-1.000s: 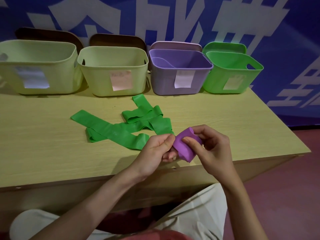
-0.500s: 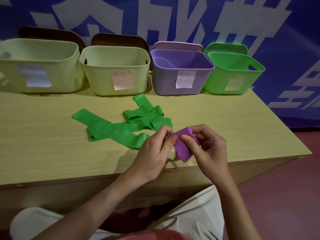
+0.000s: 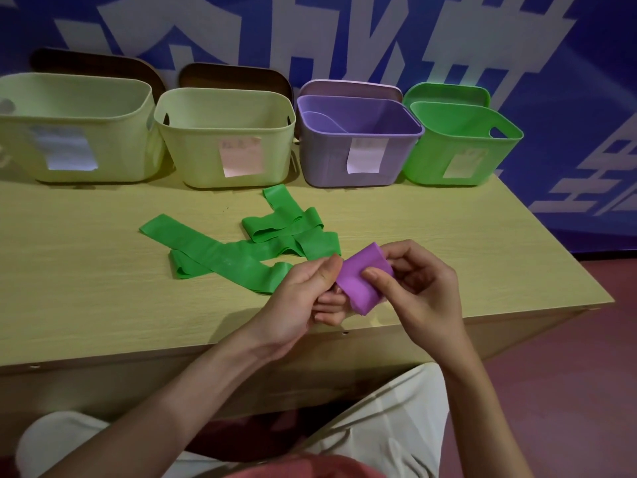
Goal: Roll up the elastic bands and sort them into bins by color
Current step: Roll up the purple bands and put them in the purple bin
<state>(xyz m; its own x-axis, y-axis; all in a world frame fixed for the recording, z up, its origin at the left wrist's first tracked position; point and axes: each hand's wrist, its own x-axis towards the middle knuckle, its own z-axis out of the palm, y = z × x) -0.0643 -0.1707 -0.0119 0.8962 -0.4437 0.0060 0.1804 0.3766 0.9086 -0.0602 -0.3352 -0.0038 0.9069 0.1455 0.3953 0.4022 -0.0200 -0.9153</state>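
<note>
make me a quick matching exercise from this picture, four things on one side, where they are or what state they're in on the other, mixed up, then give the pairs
1. purple band
2. green band
3. purple bin
4. green bin

A. far right of the bin row
B. lying unrolled on the table
C. rolled up, held by left hand and right hand
D. second bin from the right

Pairs: 1-C, 2-B, 3-D, 4-A

Both forearms are reaching forward from the lower edge of the view and converging at centre. The left hand (image 3: 303, 294) is pinching with its thumb on top, its fingers curling underneath (partly hidden). The right hand (image 3: 418, 291) is gripping with its thumb pressing down, its fingers bending behind.
</note>
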